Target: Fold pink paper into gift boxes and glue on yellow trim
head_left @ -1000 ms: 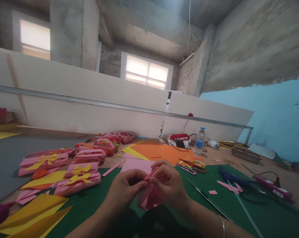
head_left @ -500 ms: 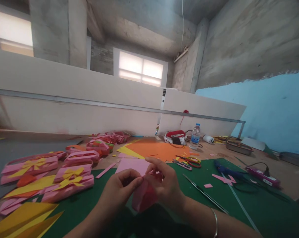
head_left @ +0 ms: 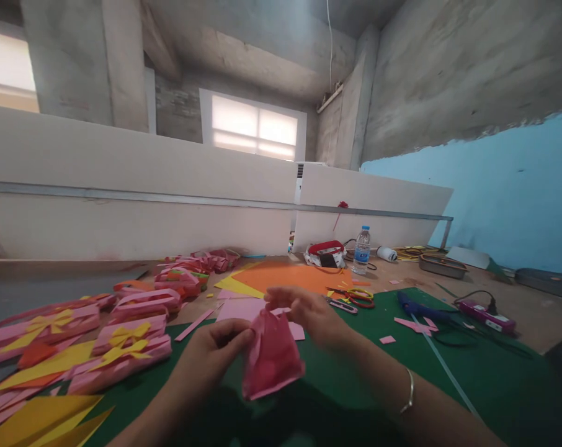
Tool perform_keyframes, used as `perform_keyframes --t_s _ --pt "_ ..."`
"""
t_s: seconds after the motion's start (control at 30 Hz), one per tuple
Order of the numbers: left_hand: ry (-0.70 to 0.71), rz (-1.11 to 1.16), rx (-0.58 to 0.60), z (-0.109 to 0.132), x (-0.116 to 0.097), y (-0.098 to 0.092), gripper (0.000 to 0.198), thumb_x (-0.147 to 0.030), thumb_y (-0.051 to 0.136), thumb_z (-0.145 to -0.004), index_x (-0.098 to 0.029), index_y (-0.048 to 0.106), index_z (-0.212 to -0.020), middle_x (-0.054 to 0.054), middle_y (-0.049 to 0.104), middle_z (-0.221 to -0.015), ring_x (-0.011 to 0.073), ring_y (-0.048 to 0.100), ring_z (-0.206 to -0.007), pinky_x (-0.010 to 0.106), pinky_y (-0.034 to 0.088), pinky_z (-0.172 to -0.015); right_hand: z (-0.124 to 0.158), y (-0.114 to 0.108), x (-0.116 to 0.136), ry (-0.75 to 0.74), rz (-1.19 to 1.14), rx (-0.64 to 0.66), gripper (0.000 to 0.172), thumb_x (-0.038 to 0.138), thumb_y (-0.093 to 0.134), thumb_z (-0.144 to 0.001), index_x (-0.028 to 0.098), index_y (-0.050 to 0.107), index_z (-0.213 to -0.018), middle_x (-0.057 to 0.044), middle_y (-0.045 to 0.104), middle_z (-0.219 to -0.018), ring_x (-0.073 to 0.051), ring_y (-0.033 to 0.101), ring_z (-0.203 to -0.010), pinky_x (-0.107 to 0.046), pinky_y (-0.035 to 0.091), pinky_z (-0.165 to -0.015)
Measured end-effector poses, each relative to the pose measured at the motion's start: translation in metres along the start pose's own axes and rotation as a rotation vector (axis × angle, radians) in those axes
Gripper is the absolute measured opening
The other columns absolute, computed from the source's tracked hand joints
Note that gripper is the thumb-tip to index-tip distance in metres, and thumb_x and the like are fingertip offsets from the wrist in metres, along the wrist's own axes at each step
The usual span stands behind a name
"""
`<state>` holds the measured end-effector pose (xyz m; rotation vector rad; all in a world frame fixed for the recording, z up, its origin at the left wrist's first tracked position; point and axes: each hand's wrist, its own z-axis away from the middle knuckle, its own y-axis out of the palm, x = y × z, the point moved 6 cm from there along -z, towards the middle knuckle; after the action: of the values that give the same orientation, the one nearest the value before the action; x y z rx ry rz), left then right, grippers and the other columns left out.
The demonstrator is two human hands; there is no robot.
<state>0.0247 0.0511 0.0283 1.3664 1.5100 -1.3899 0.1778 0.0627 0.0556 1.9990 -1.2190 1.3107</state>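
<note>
Pink paper pouch (head_left: 275, 361) in front, held above the green mat (head_left: 495, 385) that covers part of the worktop (head_left: 404, 279); its long axis runs from a broad base, low and nearest the wearer, up to a narrow top. It lies between the two hands, just right of the left hand (head_left: 219, 349) and below and left of the right hand (head_left: 304, 315). The left is nearer, thumb and fingers pinching the pouch's upper left edge. The right is loosely unclenched, fingers reaching across the top; whether their tips touch the paper, I cannot tell.
</note>
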Motion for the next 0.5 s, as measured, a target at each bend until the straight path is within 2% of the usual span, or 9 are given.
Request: perform_keyframes --t_s 0.07,0.13,0.27,0.37,0.5 --pt "-0.06 0.105 -0.027 -0.002 0.007 -0.004 0.025 -0.043 0.064 -0.066 -0.019 0.065 -0.06 -0.004 0.059 -0.061 0.0128 0.048 -0.062 0.022 0.037 -0.061 -0.004 -0.011 -0.003 0.051 -0.098 0.004 0.048 0.054 0.047 -0.084 0.018 0.058 -0.113 -0.011 0.058 -0.108 -0.02 0.054 -0.1 -0.036 0.043 -0.084" --pt "-0.104 0.165 -0.037 -0.003 0.014 -0.004 0.026 -0.045 0.066 -0.064 -0.019 0.065 -0.06 -0.004 0.059 -0.061 0.0125 0.048 -0.062 0.022 0.036 -0.06 -0.005 -0.015 -0.009 0.126 -0.059 0.035 0.042 0.049 0.053 -0.083 0.017 0.06 -0.109 -0.009 0.059 -0.103 -0.018 0.055 -0.094 -0.033 0.044 -0.081" --pt "-0.135 0.178 -0.001 -0.004 0.021 0.001 0.027 -0.045 0.068 -0.062 -0.018 0.067 -0.063 -0.001 0.064 -0.065 0.0139 0.051 -0.063 0.023 0.037 -0.06 -0.002 -0.002 -0.021 0.211 0.054 0.128 0.028 0.038 0.063 -0.077 0.014 0.064 -0.091 -0.001 0.057 -0.078 -0.01 0.052 -0.069 -0.023 0.042 -0.065" --pt "-0.129 0.188 0.035 -0.002 0.019 0.007 0.027 -0.044 0.07 -0.061 -0.017 0.067 -0.065 0.0 0.064 -0.065 0.0133 0.051 -0.061 0.022 0.036 -0.057 -0.001 0.002 -0.024 0.208 0.134 0.006 0.026 0.036 0.063 -0.075 0.011 0.061 -0.069 0.002 0.051 -0.06 -0.007 0.044 -0.054 -0.02 0.034 -0.051" --pt "-0.093 0.187 0.04 -0.001 0.012 0.011 0.028 -0.046 0.068 -0.063 -0.017 0.067 -0.066 -0.004 0.057 -0.058 0.0089 0.042 -0.053 0.019 0.031 -0.05 -0.001 -0.001 -0.025 0.17 0.22 -0.156 0.025 0.032 0.062 -0.072 0.012 0.057 -0.059 0.003 0.048 -0.054 -0.007 0.04 -0.05 -0.02 0.031 -0.048"
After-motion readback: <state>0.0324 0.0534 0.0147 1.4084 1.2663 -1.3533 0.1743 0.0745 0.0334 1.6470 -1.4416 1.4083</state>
